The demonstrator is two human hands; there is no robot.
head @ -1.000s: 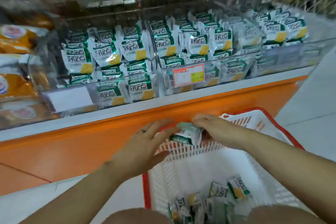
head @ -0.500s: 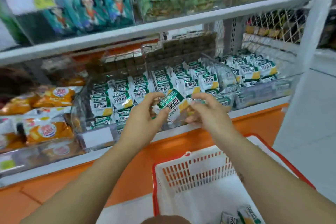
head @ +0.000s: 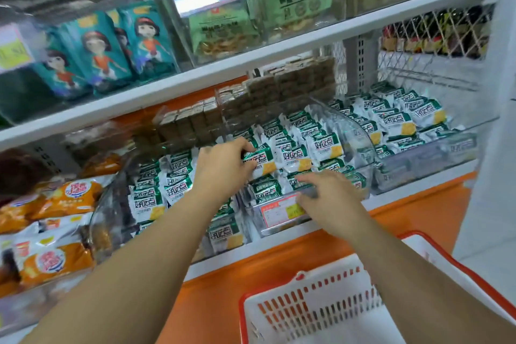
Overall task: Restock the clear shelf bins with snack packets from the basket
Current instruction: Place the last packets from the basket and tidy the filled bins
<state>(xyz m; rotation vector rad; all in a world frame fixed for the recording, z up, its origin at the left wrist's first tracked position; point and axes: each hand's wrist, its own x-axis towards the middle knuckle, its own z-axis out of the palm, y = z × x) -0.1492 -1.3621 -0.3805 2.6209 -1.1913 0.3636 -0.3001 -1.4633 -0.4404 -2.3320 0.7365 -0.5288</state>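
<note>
You faced glossy, crinkled plastic-film snack packets [head: 296, 158] in clear, shiny hard-plastic bins [head: 435, 159] on a smooth shelf [head: 279, 50] that looked like painted metal; your basket [head: 307, 313] was matt, slotted plastic.

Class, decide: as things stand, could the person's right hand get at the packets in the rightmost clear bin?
Probably yes. The right hand is open and holds nothing, the rightmost bin is open on top, and only a clear divider stands between.
</note>
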